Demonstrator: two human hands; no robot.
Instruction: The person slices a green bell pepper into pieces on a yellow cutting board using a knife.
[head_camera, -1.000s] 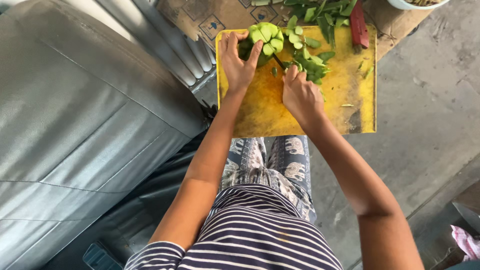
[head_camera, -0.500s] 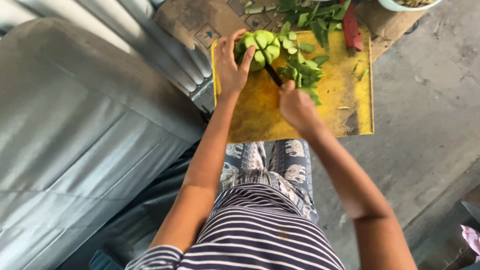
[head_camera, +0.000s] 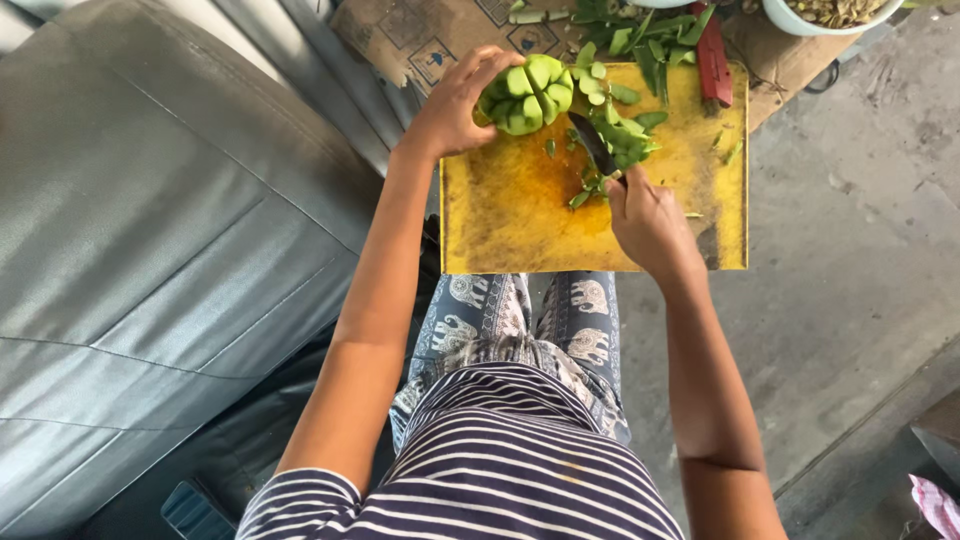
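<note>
The left hand (head_camera: 455, 105) curls its fingers around a bunch of cut green vegetable pieces (head_camera: 528, 92), holding them gathered at the far left corner of a yellow cutting board (head_camera: 510, 220). The pieces are pale green, stubby and blunt-ended, packed side by side so that their light cut faces point upward; they form a rounded cluster with darker gaps between the single pieces. The thumb lies on the near side of the cluster and the fingertips wrap over its far side, so the grasp is closed on it. The right hand (head_camera: 648, 222) is clenched around the handle of a knife (head_camera: 596, 147), whose dark blade points away from the person toward the cluster, its tip just beside the pieces; whether the blade touches them cannot be told. Around the blade lie loose green leaves and scraps (head_camera: 630, 140), scattered over the middle and far side of the board, whose surface is stained with brownish marks. Beyond the board's far right corner rests a red object (head_camera: 714, 62), partly under more leaves, and a white bowl (head_camera: 790, 20) sits at the top edge of the view. The board rests on a grey concrete floor (head_camera: 850, 250), with flattened cardboard (head_camera: 420, 40) beyond it, and a grey cushioned seat (head_camera: 150, 230) fills the left side.
</note>
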